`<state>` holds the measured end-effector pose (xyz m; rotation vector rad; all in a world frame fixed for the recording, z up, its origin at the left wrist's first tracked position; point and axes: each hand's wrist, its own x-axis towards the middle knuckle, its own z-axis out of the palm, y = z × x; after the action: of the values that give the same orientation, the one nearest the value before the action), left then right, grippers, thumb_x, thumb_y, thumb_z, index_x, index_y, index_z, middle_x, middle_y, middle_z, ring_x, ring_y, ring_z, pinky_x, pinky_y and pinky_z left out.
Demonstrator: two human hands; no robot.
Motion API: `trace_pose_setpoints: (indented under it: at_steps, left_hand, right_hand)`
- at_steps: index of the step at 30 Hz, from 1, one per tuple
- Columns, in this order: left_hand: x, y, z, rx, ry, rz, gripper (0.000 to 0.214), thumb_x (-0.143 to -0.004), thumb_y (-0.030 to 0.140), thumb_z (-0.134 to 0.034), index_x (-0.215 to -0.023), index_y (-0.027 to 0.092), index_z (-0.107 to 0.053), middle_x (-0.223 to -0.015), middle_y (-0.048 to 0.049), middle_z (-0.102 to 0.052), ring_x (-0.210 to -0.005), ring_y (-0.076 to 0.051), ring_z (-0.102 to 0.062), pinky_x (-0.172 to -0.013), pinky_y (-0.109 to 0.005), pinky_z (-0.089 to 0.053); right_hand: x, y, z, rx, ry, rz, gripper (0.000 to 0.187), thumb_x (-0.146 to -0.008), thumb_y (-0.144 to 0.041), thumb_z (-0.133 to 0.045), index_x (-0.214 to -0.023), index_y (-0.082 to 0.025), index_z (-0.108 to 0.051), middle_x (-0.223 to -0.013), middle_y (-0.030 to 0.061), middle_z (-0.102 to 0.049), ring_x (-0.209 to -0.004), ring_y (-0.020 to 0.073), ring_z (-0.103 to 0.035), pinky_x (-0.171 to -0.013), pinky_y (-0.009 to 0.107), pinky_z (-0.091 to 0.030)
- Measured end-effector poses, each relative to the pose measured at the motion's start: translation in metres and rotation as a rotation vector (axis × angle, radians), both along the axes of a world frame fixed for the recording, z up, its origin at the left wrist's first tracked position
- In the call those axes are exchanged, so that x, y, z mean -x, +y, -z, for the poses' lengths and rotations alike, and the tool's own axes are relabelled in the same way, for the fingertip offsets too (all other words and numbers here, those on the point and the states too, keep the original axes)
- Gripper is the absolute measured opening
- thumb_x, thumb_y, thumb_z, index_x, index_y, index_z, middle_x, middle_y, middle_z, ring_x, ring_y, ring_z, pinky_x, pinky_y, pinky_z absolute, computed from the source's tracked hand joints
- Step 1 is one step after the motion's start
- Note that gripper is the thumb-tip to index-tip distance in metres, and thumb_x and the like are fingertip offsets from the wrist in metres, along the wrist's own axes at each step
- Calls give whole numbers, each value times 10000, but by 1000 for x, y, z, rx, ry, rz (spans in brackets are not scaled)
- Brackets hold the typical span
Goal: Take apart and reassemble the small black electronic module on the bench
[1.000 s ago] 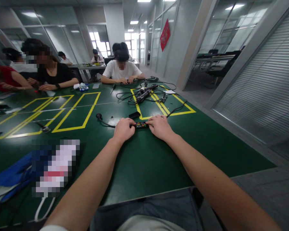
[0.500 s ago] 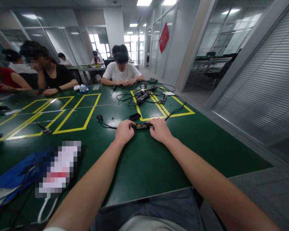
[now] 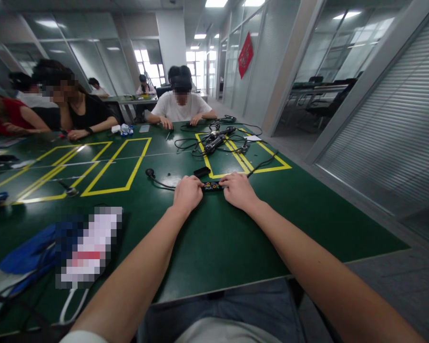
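A slim black housing with an exposed circuit board lies crosswise on the table between my hands. My left hand grips its left end, fingers curled. On the other end, my right hand has its thumb and fingers closed. A thin black cable emerges on the left side and ends in a round black plug-like piece. To the right, a second black cable leads away from behind my right hand. Just beyond my left hand rests a small black rectangular cover.
Tangled black cables and rod-like devices lie farther back on the green table, among yellow tape outlines. A blue and grey cloth item and a blurred white pouch are at left. Across sits a person in a white shirt.
My hands stay on the circuit-board housing with only slight finger shifts. The person opposite has spread their hands apart, one now at a small tool. The view has shifted slightly.
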<state>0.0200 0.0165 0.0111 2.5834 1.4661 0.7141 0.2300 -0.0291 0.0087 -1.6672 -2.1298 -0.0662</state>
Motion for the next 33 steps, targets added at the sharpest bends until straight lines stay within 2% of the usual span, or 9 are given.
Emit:
trace_pose_setpoints:
  at_steps: [4, 8, 13, 15, 19, 24, 29, 33]
  left_hand:
    - [-2, -4, -1, -15, 28, 9, 366, -954, 147, -528, -1028, 248, -871, -1122, -99, -795, -1060, -305, -644, -996, -443, -563]
    - [-3, -7, -1, -8, -17, -29, 325, -960, 158, -540, -1073, 238, -834, -1138, -134, -759, -1113, -334, -628, -1029, -496, -533]
    - [-9, -7, 1, -30, -51, -146, 421, -1017, 325, -568, -1423, 271, -666, -1513, -158, -598, -1359, -379, -536, -1130, -561, -453]
    - [-12, -5, 4, 16, -27, -168, 462, -1036, 409, -551, -1467, 262, -624, -1576, -181, -551, -1414, -415, -495, -1146, -616, -422]
    - [-13, -2, 6, 44, 17, -182, 393, -1052, 472, -524, -1325, 249, -699, -1499, -185, -626, -1369, -410, -545, -1130, -626, -428]
    - [-11, -4, -2, 71, 52, -141, 332, -1088, 390, -460, -1120, 216, -742, -1272, -147, -764, -1248, -339, -631, -1111, -557, -464]
    - [-11, -5, -6, 48, 56, -100, 308, -1073, 317, -484, -1114, 222, -774, -1239, -113, -786, -1198, -307, -671, -1099, -490, -503]
    - [-8, -3, -2, -20, -38, -16, 294, -1032, 241, -529, -1169, 216, -788, -1339, -110, -757, -1218, -296, -686, -1119, -459, -534]
  right_hand:
    - [1, -1, -1, -15, -34, -11, 363, -893, -100, -553, -1069, -201, -855, -1201, 120, -798, -1137, 321, -624, -1019, 486, -406]
    - [6, -3, 2, -49, -8, 37, 335, -864, -83, -562, -1065, -172, -815, -1166, 133, -790, -1120, 319, -618, -987, 457, -438]
    - [11, -4, 4, -80, 21, 57, 282, -845, -81, -575, -1038, -177, -757, -1095, 144, -767, -1088, 324, -606, -953, 437, -474]
    - [11, -4, 4, -80, 32, 51, 284, -850, -83, -572, -1053, -178, -748, -1109, 143, -761, -1086, 322, -606, -954, 439, -480]
    - [10, -4, 3, -58, 48, 55, 288, -869, -91, -568, -1079, -174, -747, -1131, 149, -753, -1098, 326, -604, -972, 454, -483]
    - [9, -3, 5, -54, 66, 58, 267, -897, -106, -573, -1082, -181, -751, -1146, 145, -749, -1119, 319, -605, -982, 444, -483]
    - [7, 0, 10, -84, 104, 46, 268, -895, -111, -576, -1085, -182, -751, -1152, 142, -755, -1117, 315, -618, -988, 448, -499]
    - [5, 2, 13, -79, 172, 73, 452, -897, -128, -582, -1337, -166, -675, -1217, 142, -755, -1104, 308, -641, -1028, 462, -500]
